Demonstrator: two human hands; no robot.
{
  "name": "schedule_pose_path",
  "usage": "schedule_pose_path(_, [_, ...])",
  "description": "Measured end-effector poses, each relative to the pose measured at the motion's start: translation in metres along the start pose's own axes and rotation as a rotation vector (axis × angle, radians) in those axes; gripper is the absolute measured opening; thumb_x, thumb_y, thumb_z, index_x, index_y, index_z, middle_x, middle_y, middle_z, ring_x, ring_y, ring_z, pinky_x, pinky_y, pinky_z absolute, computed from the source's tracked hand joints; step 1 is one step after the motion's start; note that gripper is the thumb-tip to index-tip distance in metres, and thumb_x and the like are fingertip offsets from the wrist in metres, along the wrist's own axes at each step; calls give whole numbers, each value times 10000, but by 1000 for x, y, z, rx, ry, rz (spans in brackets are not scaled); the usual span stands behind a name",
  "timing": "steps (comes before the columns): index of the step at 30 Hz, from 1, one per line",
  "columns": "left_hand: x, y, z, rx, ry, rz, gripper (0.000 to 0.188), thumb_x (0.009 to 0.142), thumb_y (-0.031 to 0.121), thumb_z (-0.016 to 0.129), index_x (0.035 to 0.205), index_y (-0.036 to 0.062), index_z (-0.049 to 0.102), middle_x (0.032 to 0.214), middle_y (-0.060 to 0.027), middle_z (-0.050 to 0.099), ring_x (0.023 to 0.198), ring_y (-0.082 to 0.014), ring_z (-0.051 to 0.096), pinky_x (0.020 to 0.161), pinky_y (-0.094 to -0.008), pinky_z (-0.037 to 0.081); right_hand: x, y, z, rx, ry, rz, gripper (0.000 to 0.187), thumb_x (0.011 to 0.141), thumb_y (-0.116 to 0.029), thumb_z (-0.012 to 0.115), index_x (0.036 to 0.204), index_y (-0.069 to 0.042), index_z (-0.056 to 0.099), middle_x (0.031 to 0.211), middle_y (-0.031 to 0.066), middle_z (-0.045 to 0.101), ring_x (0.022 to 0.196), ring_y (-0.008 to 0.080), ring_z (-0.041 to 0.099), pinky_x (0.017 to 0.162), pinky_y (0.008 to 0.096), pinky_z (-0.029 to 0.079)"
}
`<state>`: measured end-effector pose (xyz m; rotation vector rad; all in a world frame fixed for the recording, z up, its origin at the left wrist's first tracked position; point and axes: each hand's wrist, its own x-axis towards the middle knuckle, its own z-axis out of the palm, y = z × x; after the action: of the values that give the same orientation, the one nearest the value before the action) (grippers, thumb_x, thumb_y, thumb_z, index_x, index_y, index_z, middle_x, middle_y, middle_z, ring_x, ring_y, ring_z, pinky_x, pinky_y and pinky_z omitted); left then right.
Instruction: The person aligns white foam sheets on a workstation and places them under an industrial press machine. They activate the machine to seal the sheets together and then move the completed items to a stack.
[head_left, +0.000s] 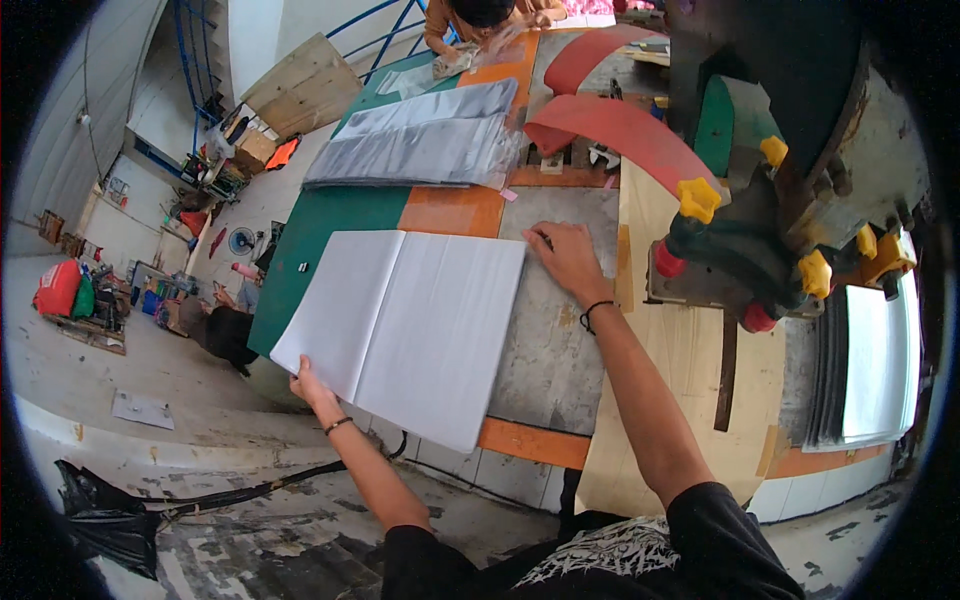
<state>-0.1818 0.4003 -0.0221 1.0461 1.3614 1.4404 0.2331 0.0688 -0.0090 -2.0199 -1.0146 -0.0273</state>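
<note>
A stack of thin white sheets [440, 320], with a crease running down it, lies across the near part of the table and juts over its front edge. My left hand [315, 388] grips its near left corner, thumb on top and fingers underneath. At the far right corner, my right hand [566, 258] has its fingers curled against the edge of the same stack; a dark spot shows between thumb and fingers. Beyond it lies a pile of clear-wrapped grey-white sheets [420, 140].
A machine with yellow knobs [698, 200] and red curved strips [620, 135] stands to the right, over a pale wooden board [690, 370]. Another sheet stack [880, 360] sits far right. Across the green-and-orange table [340, 210], a person [485, 25] handles clear plastic.
</note>
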Motion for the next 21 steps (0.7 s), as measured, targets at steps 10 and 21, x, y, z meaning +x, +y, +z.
schedule_pose_path(10, [29, 3, 4, 10, -41, 55, 426, 902, 104, 696, 1234, -108, 536, 1171, -206, 640, 968, -297, 660, 848, -415, 539, -5, -8, 5, -16, 37, -49, 320, 990, -363, 537, 1082, -102, 698, 1011, 81, 721, 963, 272, 621, 899, 440, 378])
schedule_pose_path(21, [32, 0, 1, 157, -86, -1, 577, 908, 259, 691, 1275, -132, 478, 1210, -217, 616, 1016, -300, 642, 888, -418, 527, -8, 1, 10, -47, -43, -184, 313, 983, -261, 523, 1251, -166, 651, 1089, 76, 691, 1060, 258, 577, 925, 458, 358])
